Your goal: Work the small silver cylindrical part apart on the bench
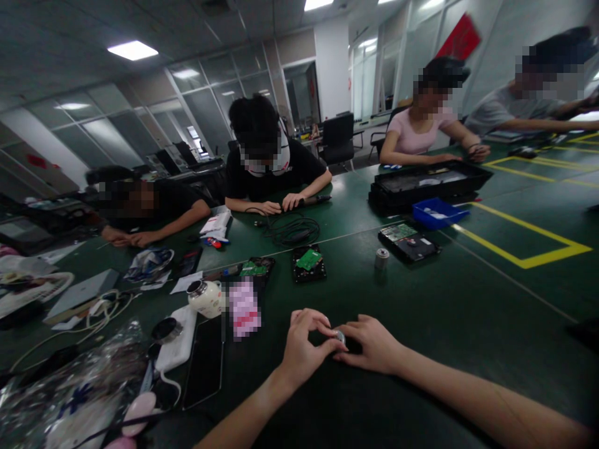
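Just above the green table, my left hand and my right hand meet over a small round silvery metal piece. Thumb and fingers of each hand pinch it from opposite sides, covering most of it; its exact kind is hard to make out. A short silvery metal cylinder stands upright on the table beyond my right hand. Farther off lie a hard drive with a green circuit board and, to the right, another hard drive.
On my left are a phone, a white flask, a white power bank and crumpled clear plastic. A black cable, a blue tray and a black case lie across the table, where several people sit.
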